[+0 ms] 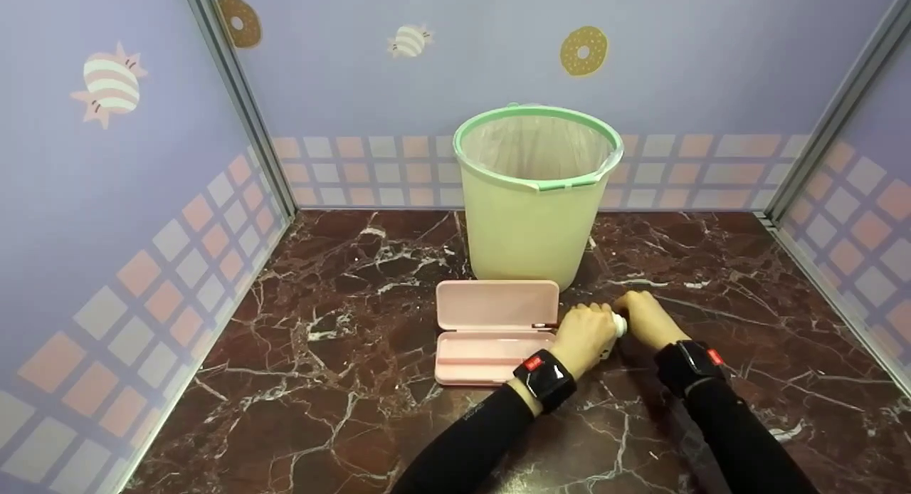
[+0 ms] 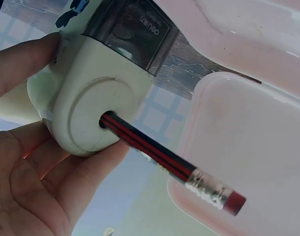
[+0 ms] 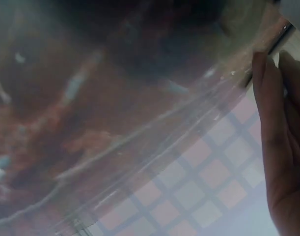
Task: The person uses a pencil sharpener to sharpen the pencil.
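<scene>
My left hand (image 1: 587,334) grips a white crank pencil sharpener (image 2: 66,110) with a dark see-through shavings drawer. A red-and-black striped pencil (image 2: 150,148) with a red eraser end sticks out of the sharpener's hole. In the head view, the left hand covers most of the sharpener. Its far side is met by my right hand (image 1: 649,319), whose curled fingers pinch at the crank; the crank handle itself is mostly hidden. Just left of the hands, an open pink pencil case (image 1: 497,305) lies on the table, its lid tipped back.
Behind the pencil case stands a pale green waste bin (image 1: 530,223) with a clear liner and a green rim. The dark red marble-patterned table (image 1: 341,408) is bounded by lilac panels (image 1: 341,88) at the back and both sides.
</scene>
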Demonstrator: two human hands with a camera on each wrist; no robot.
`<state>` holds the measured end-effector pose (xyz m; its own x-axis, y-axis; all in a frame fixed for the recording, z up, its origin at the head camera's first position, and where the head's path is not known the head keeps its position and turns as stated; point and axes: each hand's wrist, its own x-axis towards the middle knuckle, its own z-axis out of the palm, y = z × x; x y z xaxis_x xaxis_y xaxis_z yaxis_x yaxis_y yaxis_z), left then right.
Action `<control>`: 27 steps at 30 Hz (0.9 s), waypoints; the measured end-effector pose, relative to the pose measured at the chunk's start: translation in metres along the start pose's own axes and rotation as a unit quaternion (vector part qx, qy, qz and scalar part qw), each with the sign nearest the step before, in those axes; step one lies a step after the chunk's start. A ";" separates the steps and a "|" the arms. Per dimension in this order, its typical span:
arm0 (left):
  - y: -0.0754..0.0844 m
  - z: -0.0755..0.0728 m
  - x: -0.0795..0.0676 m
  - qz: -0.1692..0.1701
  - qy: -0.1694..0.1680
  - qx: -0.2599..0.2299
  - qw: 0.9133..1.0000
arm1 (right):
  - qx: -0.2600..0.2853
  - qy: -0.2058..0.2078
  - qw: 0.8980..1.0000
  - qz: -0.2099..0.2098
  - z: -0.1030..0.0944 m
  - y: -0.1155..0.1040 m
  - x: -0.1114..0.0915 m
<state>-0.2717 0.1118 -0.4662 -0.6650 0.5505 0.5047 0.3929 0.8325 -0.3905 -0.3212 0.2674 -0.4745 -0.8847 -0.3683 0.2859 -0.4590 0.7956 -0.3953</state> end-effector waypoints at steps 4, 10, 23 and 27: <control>0.002 -0.001 0.001 -0.014 0.002 0.017 1.000 | 0.005 -0.003 1.000 -0.016 0.003 0.002 -0.004; 0.008 -0.004 0.000 -0.043 0.016 0.039 0.998 | -0.019 0.010 0.999 -0.036 0.005 0.002 -0.012; 0.013 -0.013 0.003 -0.046 -0.036 0.017 0.998 | 0.031 -0.015 0.999 -0.030 0.003 -0.007 -0.043; 0.014 -0.015 0.005 -0.046 -0.048 0.023 0.998 | 0.036 -0.011 0.998 -0.049 -0.002 -0.011 -0.050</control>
<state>-0.2601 0.1274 -0.4572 -0.7556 0.4610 0.4653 0.2984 0.8746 -0.3820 -0.2716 0.2780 -0.4826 -0.8364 -0.4541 0.3070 -0.5475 0.7191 -0.4280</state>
